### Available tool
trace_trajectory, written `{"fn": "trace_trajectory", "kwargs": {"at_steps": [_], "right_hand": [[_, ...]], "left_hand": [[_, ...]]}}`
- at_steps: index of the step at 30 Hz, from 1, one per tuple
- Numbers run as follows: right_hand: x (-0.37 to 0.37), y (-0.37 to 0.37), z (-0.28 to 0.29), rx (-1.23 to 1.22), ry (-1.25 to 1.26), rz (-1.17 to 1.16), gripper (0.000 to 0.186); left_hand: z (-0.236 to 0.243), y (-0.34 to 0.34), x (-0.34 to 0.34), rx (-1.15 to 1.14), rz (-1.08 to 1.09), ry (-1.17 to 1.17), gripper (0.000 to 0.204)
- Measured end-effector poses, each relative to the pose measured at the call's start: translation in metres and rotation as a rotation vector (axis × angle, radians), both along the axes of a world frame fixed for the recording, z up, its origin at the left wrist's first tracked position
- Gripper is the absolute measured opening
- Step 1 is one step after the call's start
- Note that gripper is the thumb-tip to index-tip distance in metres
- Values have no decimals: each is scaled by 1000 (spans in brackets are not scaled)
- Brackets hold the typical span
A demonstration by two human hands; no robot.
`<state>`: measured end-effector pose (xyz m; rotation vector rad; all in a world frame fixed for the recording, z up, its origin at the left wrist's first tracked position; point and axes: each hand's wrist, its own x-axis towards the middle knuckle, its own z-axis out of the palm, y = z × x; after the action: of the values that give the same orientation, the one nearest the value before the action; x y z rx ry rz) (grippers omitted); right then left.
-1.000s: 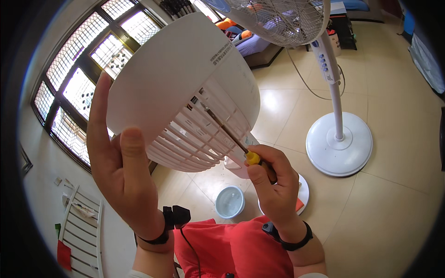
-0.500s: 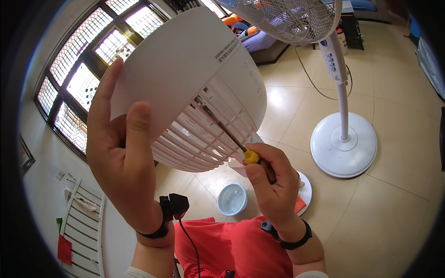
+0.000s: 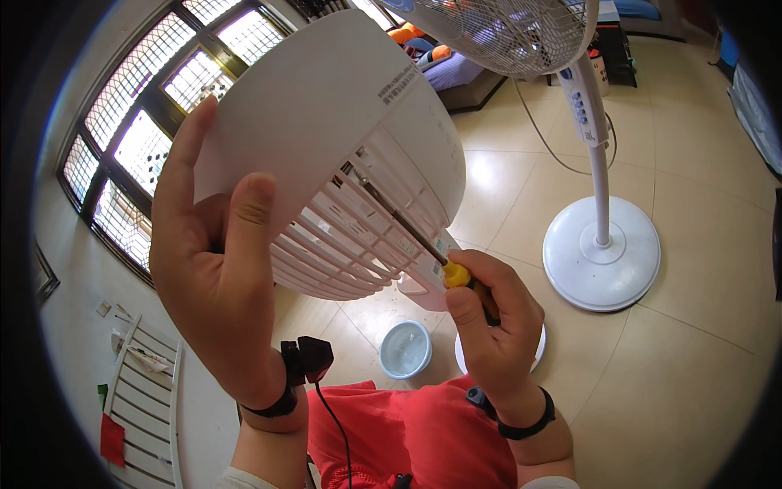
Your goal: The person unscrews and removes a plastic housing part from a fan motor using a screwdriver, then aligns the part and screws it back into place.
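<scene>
A white plastic appliance housing (image 3: 318, 98) with a slatted grille (image 3: 338, 257) is held up in front of me, tilted. My left hand (image 3: 212, 277) grips its left side, with the thumb against the shell and a finger stretched along the edge; some fingers are hidden behind. In my right hand (image 3: 501, 342) is a screwdriver (image 3: 414, 232) with a yellow and dark handle, pinched between thumb and fingers. Its shaft slants up and left over the slats. The tip is near the top of the grille, by a small opening; a small metallic bit shows there, too small to name.
A white pedestal fan (image 3: 601, 196) stands on the tiled floor at right, its cord trailing behind. Below the housing are a light blue basin (image 3: 406, 350) and a round white base (image 3: 538, 350) partly behind my right hand. A white slatted rack (image 3: 147, 399) is at lower left.
The screwdriver and my right hand have shifted down and right, drawing the tip back from the opening. My left hand and the housing are nearly where they were.
</scene>
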<state>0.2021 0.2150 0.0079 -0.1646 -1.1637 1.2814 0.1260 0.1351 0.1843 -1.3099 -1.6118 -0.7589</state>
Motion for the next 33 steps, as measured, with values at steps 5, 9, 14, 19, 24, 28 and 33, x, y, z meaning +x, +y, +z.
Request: {"fn": "trace_trajectory", "kwargs": {"at_steps": [5, 9, 14, 19, 24, 28, 33], "right_hand": [[4, 3, 4, 55, -36, -111, 23], [4, 3, 5, 58, -40, -145, 23], [3, 5, 5, 73, -68, -193, 23], [2, 4, 7, 70, -43, -208, 23], [0, 6, 7, 76, -48, -215, 23], [-1, 8, 6, 98, -32, -235, 23], [-3, 9, 4, 106, -40, -241, 22]], "left_hand": [[-2, 1, 1, 5, -24, -21, 49], [-3, 1, 0, 9, -22, -6, 50], [-5, 3, 2, -1, -12, -58, 51], [-2, 0, 3, -6, 20, -45, 50], [-4, 2, 3, -9, 24, -39, 49], [-6, 7, 3, 55, -77, -49, 45], [-8, 12, -1, 84, -160, -53, 46]]}}
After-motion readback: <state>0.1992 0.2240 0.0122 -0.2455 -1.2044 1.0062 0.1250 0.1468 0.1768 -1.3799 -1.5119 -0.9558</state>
